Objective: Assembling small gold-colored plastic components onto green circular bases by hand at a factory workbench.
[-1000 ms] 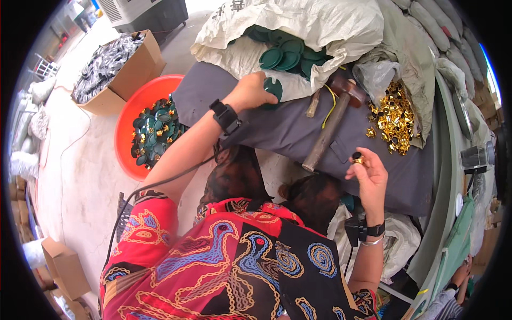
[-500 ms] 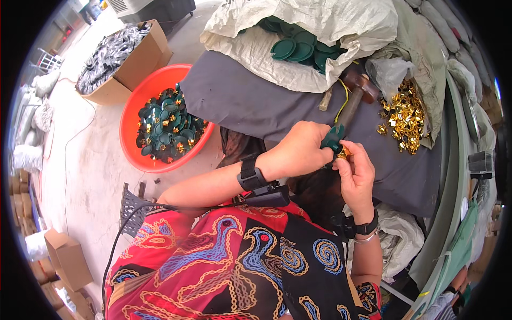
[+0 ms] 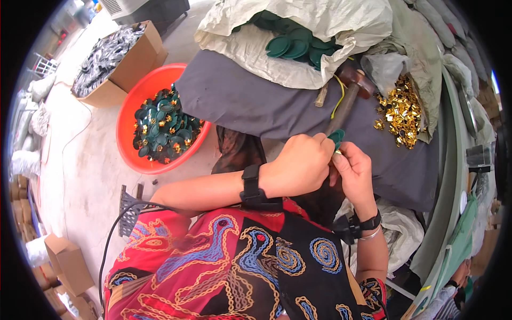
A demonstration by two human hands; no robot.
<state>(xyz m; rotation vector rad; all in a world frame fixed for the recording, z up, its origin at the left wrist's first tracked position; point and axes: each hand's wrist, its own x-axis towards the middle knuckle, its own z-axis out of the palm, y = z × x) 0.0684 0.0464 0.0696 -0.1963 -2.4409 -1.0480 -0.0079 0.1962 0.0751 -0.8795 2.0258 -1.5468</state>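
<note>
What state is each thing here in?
Left grip: closed on a green disc
Right grip: pinched close to the disc, contents mostly hidden
White sack: open, discs showing
Orange tub: open, partly filled
Cardboard box: open, filled
Gray cloth: spread, creased
Mallet: lying down
Gold pieces: loosely heaped
Clear bag: crumpled

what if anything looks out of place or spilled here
Nothing looks clearly damaged or spilled. One slight oddity: beyond the right hand, a stray gold fitting lies on the gray cloth just left of the gold fittings pile, slightly apart from the rest.
</note>
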